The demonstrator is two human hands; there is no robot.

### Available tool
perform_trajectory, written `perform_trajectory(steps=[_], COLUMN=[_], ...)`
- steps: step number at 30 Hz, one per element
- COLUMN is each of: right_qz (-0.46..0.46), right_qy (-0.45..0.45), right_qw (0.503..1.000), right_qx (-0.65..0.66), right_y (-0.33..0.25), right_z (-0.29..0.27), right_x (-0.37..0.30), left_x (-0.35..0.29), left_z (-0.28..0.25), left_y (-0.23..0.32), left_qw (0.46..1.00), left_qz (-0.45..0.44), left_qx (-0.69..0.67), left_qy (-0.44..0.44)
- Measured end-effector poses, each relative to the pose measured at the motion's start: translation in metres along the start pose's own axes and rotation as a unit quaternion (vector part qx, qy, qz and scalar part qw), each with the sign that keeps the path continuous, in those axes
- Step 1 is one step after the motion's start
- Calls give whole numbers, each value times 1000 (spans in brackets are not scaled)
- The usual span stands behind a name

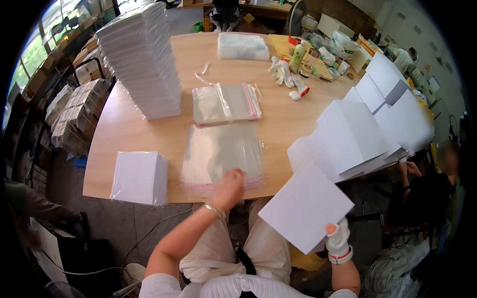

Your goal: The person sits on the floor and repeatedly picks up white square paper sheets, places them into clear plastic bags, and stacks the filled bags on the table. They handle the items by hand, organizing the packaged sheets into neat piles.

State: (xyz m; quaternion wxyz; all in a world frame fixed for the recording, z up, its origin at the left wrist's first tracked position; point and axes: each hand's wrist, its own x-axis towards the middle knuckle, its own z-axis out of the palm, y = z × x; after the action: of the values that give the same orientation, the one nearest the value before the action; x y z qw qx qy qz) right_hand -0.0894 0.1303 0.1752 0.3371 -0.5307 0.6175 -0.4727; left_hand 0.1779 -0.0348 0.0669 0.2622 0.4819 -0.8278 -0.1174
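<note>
My left hand [230, 190] is bare, its fingers curled together over the near, pink-edged end of a stack of clear plastic bags [223, 151]. Whether a bag is caught in those fingers is hidden. A white glove with the thumb bare covers my right hand [338, 238], which grips a plain white square board [307, 207] by its lower right corner. The board is tilted above my lap, just off the table edge. Behind the loose bags lies a tied bundle of clear bags [213, 105]. On the left rests a low pile of plastic-wrapped white squares [136, 176].
A tall stack of wrapped white pieces [144, 64] stands at the back left. Bare white boards [348, 131] are heaped along the right edge. Gloves [282, 72], a green bottle [298, 55] and a folded plastic roll [242, 46] lie farther back. Another person [422, 198] sits at right.
</note>
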Motion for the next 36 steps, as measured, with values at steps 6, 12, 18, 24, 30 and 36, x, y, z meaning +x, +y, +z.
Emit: perform_trajectory(steps=[6, 12, 18, 24, 30, 36], right_qz=[110, 171, 268, 281, 294, 319], right_qy=[-169, -142, -188, -208, -206, -155], right_qw=[965, 941, 904, 888, 888, 886], right_qx=[165, 254, 276, 300, 289, 299], right_y=[35, 68, 56, 59, 67, 66], right_z=[57, 99, 97, 101, 102, 115], right_x=[29, 51, 60, 69, 68, 89], left_x=[16, 20, 23, 13, 35, 15], left_z=[17, 17, 23, 30, 15, 16], left_y=[-54, -55, -75, -67, -72, -91], left_qw=[963, 966, 981, 960, 987, 996], left_qz=[3, 16, 8, 73, -103, 11], left_qx=[254, 237, 184, 271, 71, 15], left_qy=[-85, -103, -67, 8, -103, 91])
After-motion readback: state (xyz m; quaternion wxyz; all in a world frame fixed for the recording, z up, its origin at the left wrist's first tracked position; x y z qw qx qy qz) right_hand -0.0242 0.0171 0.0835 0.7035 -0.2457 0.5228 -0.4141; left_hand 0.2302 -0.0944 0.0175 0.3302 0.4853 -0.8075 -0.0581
